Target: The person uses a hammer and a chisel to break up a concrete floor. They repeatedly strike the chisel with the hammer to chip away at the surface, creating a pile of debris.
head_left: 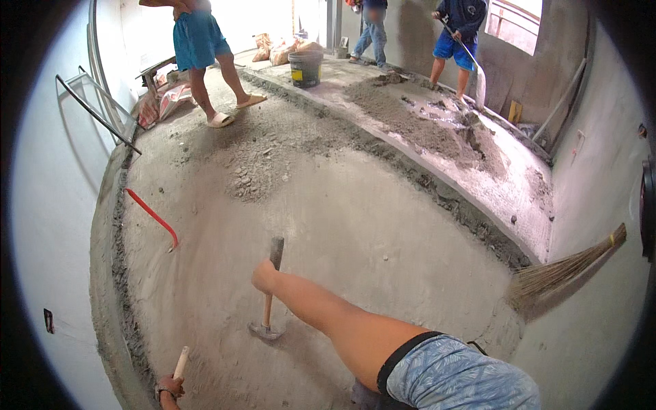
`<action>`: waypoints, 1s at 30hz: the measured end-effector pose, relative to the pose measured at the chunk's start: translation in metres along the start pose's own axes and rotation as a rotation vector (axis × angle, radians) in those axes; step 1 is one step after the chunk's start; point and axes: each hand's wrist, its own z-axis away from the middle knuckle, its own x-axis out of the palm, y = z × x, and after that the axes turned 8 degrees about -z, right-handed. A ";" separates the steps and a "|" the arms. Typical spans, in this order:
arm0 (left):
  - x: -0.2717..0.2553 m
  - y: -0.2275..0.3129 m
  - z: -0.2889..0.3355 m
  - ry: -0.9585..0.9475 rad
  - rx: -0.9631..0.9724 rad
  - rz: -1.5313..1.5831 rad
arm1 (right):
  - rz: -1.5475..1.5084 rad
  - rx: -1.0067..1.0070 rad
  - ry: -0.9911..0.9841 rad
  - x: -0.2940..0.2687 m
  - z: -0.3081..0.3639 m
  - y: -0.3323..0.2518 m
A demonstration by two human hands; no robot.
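My right hand reaches out over the middle of the concrete floor, closed around the handle of a hammer. The hammer's dark grip sticks up above my fist, and its metal head points down, at or close to the floor. At the lower left, my left hand is closed around a pale, rod-like handle that points upward. Whatever lies at that handle's other end is hidden. A red bent bar lies on the floor ahead of my left hand.
Broken rubble lies ahead. A raised concrete strip crosses the floor, with wet mortar beyond. A person there works a shovel; two others stand nearby. A bucket stands at the back; a stick broom leans right.
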 end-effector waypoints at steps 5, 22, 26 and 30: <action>0.005 0.008 -0.015 0.034 0.028 0.096 | -0.004 0.000 -0.059 -0.003 -0.003 -0.002; 0.001 0.005 0.004 0.014 -0.117 0.149 | -0.020 -0.004 -0.018 0.004 -0.009 0.000; -0.001 0.006 0.008 0.019 -0.091 0.101 | -0.005 0.019 -0.008 0.006 -0.016 -0.004; 0.002 0.000 -0.001 0.006 -0.035 0.070 | -0.026 0.018 -0.048 -0.001 -0.016 -0.011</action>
